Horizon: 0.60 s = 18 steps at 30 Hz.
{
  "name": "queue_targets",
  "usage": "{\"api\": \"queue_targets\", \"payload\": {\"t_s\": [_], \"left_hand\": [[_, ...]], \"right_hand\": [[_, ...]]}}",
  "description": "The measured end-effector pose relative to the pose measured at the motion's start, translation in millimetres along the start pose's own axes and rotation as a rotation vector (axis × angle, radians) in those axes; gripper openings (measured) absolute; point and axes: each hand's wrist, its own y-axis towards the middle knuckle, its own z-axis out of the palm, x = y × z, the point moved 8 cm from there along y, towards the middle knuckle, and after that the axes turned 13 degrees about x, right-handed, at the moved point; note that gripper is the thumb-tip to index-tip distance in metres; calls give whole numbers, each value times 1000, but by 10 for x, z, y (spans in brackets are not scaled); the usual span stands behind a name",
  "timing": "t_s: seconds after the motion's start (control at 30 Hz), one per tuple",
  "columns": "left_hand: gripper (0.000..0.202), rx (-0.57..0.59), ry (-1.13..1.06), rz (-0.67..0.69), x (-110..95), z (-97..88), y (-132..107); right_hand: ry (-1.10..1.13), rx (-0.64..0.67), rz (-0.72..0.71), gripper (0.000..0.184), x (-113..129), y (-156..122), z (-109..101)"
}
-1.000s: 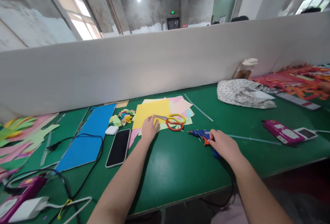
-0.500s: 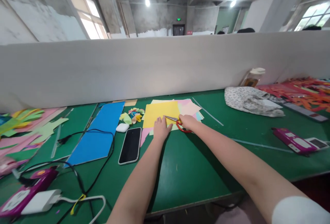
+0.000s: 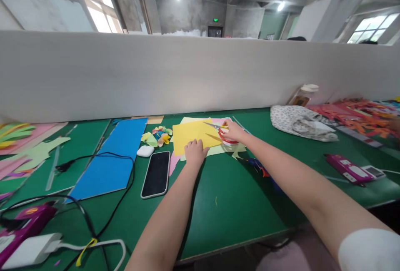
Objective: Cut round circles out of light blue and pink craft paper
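Note:
My left hand (image 3: 194, 151) lies with its fingers stretched over the lower edge of a yellow sheet of paper (image 3: 190, 131). The sheet rests on a pile of pastel paper (image 3: 229, 149) on the green table. Scissors with red handles (image 3: 227, 136) are in the grip of my right hand (image 3: 233, 131), at the sheet's right side. Their blades are spread apart and point left over the paper. Whether the sheet's edge lies between the blades I cannot tell. Left of the pile sits a small heap of coloured paper flowers (image 3: 160, 135).
A phone (image 3: 155, 175), a white case (image 3: 145, 151) and a blue board (image 3: 114, 158) lie to the left, with black cable (image 3: 133, 171) across the board. A blue and red item (image 3: 258, 165) shows beside my right forearm. A patterned cloth bag (image 3: 296, 123) and purple power strip (image 3: 348, 169) lie right.
The scissors' blades have opened and moved right, away from my left hand. My right hand has gone slightly right and up. The blue and red item now shows. The view has shifted a little.

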Motion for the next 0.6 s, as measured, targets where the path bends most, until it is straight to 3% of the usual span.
{"api": "queue_targets", "payload": {"t_s": [0.17,0.37,0.5,0.6], "left_hand": [[33,27,37,-12,-10,-30,-15],[35,32,27,-74,34,-117,-28],[68,16,14,-98,66,-209,-62],[64,3,24,-62,48,-222,-68]], "right_hand": [[52,-86,168,37,-590,55,-226],[111,-55,368,35,-1318,-43,2],[124,-18,417,35,-1567,-69,134],[121,-15,414,36,-1620,-60,160]]}}
